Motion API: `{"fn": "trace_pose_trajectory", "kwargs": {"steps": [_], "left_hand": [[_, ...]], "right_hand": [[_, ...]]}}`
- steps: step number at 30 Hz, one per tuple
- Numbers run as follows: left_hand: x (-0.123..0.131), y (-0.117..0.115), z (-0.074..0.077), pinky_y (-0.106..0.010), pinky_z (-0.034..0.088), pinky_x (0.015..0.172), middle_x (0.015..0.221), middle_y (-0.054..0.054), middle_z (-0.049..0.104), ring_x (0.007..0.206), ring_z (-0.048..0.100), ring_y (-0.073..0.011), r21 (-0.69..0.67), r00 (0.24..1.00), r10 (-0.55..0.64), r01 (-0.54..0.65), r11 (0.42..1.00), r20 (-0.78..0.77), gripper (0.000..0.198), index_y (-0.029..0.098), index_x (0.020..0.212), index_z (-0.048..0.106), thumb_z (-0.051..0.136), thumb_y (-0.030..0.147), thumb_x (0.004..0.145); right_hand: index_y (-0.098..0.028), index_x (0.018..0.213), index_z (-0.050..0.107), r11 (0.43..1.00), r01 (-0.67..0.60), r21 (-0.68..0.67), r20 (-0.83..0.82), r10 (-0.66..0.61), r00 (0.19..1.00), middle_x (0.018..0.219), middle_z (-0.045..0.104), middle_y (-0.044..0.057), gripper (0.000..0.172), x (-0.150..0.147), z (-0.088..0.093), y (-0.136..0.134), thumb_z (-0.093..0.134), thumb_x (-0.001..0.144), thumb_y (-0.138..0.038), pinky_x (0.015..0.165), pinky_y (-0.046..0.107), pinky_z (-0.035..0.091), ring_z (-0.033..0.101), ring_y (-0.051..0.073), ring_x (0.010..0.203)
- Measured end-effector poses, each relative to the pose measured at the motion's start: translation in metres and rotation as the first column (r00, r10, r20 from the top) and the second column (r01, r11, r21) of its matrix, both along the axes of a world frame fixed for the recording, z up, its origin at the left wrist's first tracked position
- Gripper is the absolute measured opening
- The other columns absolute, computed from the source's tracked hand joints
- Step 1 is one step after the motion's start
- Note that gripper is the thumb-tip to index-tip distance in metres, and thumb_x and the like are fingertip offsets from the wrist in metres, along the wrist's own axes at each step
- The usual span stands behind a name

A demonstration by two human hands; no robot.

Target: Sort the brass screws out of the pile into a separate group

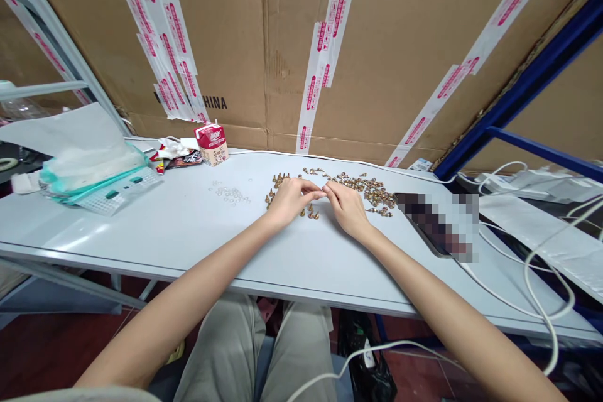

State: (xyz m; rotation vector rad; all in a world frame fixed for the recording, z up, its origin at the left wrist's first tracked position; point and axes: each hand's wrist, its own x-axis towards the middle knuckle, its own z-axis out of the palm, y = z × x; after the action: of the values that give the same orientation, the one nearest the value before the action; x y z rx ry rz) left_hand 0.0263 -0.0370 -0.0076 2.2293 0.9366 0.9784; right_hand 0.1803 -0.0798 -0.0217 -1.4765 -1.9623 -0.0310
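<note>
My left hand and my right hand meet above the middle of the white table. Both are closed in a pinch, fingertips touching, and whatever lies between them is too small to name. Behind and left of my left hand stand several brass-coloured screws, heads down by the look of them. A few more screws sit just in front, between the hands. To the right of my right hand spreads a loose heap of small metal fasteners. Small clear rings lie scattered to the left.
A red and cream drink carton stands at the back left, beside crumpled wrappers. Farther left lies a stack of teal and white packets. A phone with a white cable rests at the right. Taped cardboard rises behind the table.
</note>
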Motion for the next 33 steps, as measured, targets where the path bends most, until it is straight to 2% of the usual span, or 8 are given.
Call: {"fn": "trace_pose_trajectory", "kwargs": {"steps": [5,8,12,20,23,27,30,33], "left_hand": [[-0.0016,0.0017,0.0002,-0.025,0.046,0.063,0.07,-0.005,0.069,0.064,0.061,-0.0153,-0.144,0.993,-0.06,0.074,0.987,0.099,0.023,0.015,0.075,0.07,0.057,0.033,0.075],[0.0004,-0.0022,-0.0018,-0.029,0.045,0.068,0.072,-0.006,0.069,0.069,0.061,-0.0174,0.056,1.0,0.022,-0.022,0.998,-0.002,0.018,0.015,0.073,0.07,0.057,0.029,0.076],[0.0029,-0.0064,-0.0029,-0.033,0.042,0.076,0.076,-0.009,0.068,0.08,0.059,-0.0207,0.331,0.985,0.128,-0.085,0.94,-0.112,0.017,0.015,0.076,0.068,0.057,0.028,0.077],[-0.0006,0.0023,-0.0033,-0.023,0.044,0.061,0.073,-0.005,0.069,0.063,0.061,-0.0143,-0.062,0.998,-0.065,0.063,0.996,-0.021,0.026,0.016,0.079,0.069,0.052,0.035,0.079],[0.0009,0.0006,-0.006,-0.025,0.044,0.067,0.076,-0.005,0.069,0.071,0.06,-0.0158,0.144,0.996,0.002,0.01,0.99,-0.086,0.022,0.016,0.08,0.068,0.051,0.031,0.081],[0.0026,-0.0042,-0.0077,-0.03,0.042,0.072,0.077,-0.008,0.067,0.079,0.057,-0.0186,0.479,0.962,0.133,-0.002,0.878,-0.24,0.022,0.014,0.082,0.066,0.046,0.025,0.084],[0.0014,-0.0051,-0.0059,-0.03,0.042,0.071,0.078,-0.007,0.066,0.08,0.056,-0.0182,0.514,0.957,0.152,-0.004,0.858,-0.246,0.022,0.015,0.084,0.064,0.046,0.027,0.084],[-0.0003,-0.0033,-0.0035,-0.027,0.043,0.073,0.082,-0.005,0.067,0.081,0.056,-0.0161,0.41,0.98,0.087,-0.006,0.912,-0.179,0.021,0.017,0.086,0.065,0.05,0.031,0.082]], "right_hand": [[-0.02,0.072,0.049,1.0,-0.015,-0.013,0.089,0.016,0.996,0.07,0.054,0.002,0.034,0.0005,-0.0008,-0.0018,0.025,0.092,-0.034,0.056,0.024,0.027,0.046,0.014,0.063],[-0.02,0.07,0.045,0.998,-0.023,-0.064,0.056,0.027,0.998,0.068,0.053,0.002,0.033,-0.0001,-0.003,-0.0002,0.025,0.092,-0.034,0.056,0.024,0.027,0.045,0.014,0.061],[-0.02,0.068,0.041,0.993,-0.043,-0.111,-0.047,0.038,0.998,0.065,0.051,0.001,0.035,-0.0004,-0.0032,0.0023,0.023,0.092,-0.038,0.056,0.024,0.027,0.042,0.014,0.057],[-0.02,0.068,0.042,0.998,-0.026,-0.061,-0.042,0.023,0.999,0.066,0.052,0.001,0.033,-0.0002,0.0019,-0.0016,0.026,0.091,-0.037,0.057,0.024,0.027,0.044,0.013,0.06],[-0.019,0.069,0.042,0.996,-0.035,-0.08,-0.045,0.032,0.998,0.067,0.052,0.001,0.033,-0.0006,0.0017,-0.0013,0.025,0.091,-0.037,0.057,0.023,0.028,0.043,0.013,0.06],[-0.019,0.069,0.04,0.991,-0.066,-0.12,-0.092,0.055,0.994,0.065,0.048,0.0,0.035,-0.0013,0.0026,-0.0006,0.022,0.091,-0.039,0.058,0.023,0.029,0.042,0.013,0.059],[-0.019,0.069,0.039,0.989,-0.07,-0.132,-0.111,0.055,0.992,0.063,0.047,0.0,0.036,-0.0013,0.004,-0.0011,0.021,0.091,-0.04,0.058,0.023,0.029,0.04,0.013,0.058],[-0.019,0.068,0.04,0.989,-0.045,-0.139,-0.103,0.031,0.994,0.064,0.048,0.0,0.036,-0.0007,0.0044,-0.0017,0.022,0.091,-0.04,0.058,0.023,0.029,0.04,0.013,0.058]]}}
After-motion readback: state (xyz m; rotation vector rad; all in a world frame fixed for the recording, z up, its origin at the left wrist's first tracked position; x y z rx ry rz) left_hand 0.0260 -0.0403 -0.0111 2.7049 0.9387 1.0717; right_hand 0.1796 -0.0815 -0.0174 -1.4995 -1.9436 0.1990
